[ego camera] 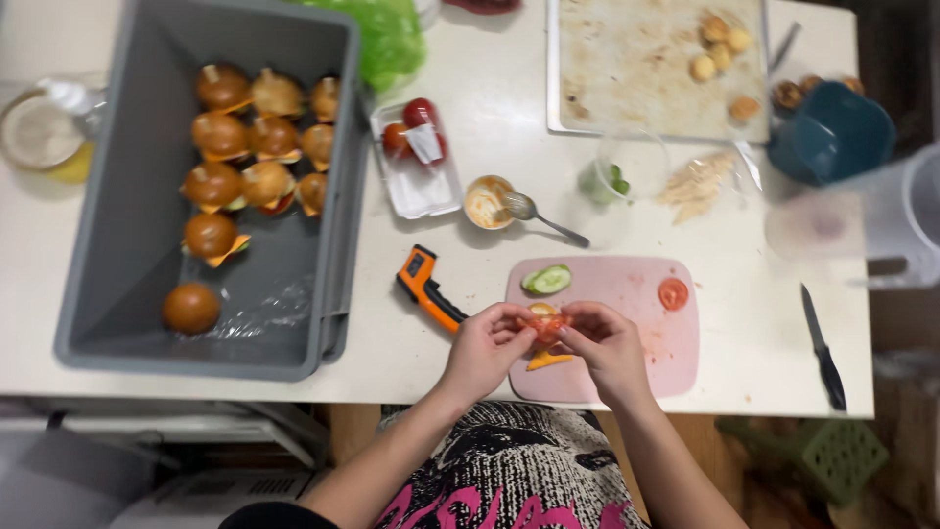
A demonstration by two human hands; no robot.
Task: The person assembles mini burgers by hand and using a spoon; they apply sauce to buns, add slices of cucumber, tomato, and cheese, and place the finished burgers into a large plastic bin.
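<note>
Both my hands meet over the near left part of a pink cutting board. My left hand and my right hand pinch a red tomato slice between their fingertips, above a small bun base with an orange cheese slice poking out below. Cucumber slices lie at the board's far left, and another tomato slice lies at its far right.
A grey bin at left holds several small assembled burgers. Nearby are an orange thermometer gun, a sauce cup with spoon, a tomato tray, a black knife, a large used board and a teal bowl.
</note>
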